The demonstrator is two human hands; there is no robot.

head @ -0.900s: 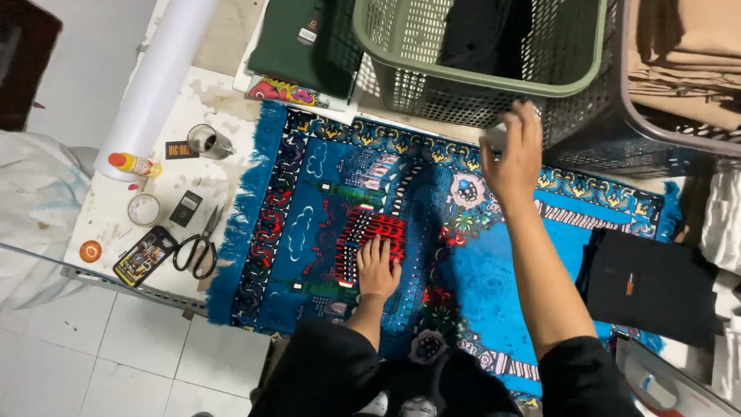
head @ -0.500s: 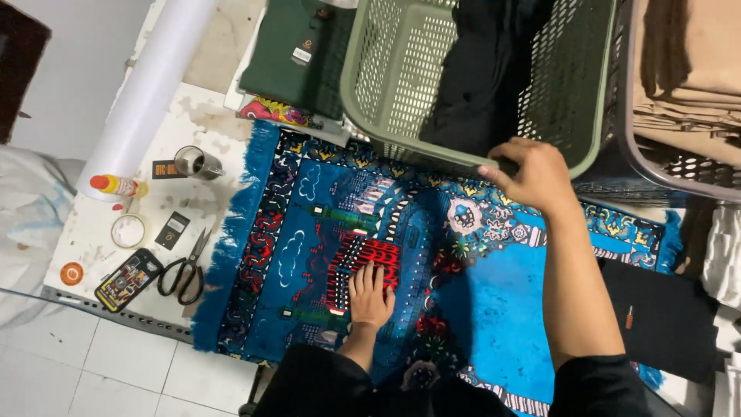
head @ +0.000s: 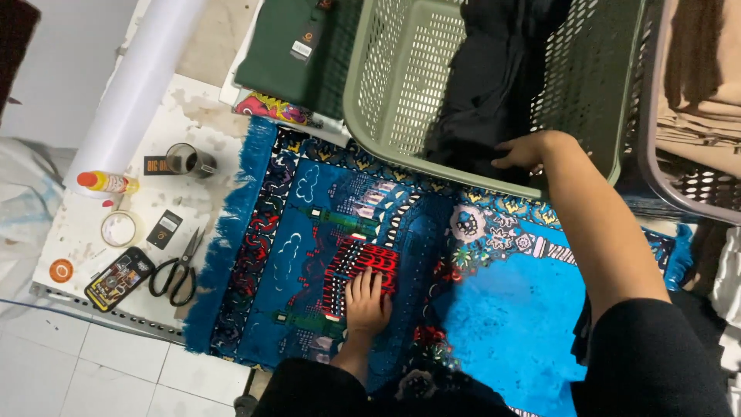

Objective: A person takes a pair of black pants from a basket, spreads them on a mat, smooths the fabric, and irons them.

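My left hand (head: 367, 303) lies flat with fingers spread on the blue patterned rug (head: 309, 232) that covers the table. My right hand (head: 526, 150) reaches over the near rim of the green plastic basket (head: 401, 85) and touches the black cloth (head: 486, 85) inside it. The fingers rest on the cloth; whether they grip it is not clear. The basket is tilted toward me, with its near rim over the rug's far edge.
Left of the rug stand a white roll (head: 135, 85), a small bottle (head: 108, 182), a metal cup (head: 189, 160), a tape roll (head: 120, 228), scissors (head: 179, 272) and a phone (head: 120, 278). A dark green folded garment (head: 289, 46) lies behind. A grey basket with beige cloth (head: 698, 100) stands at right.
The green basket has come nearer and tipped toward me. My right hand went from its rim down inside onto the black cloth. My left hand stays on the rug.
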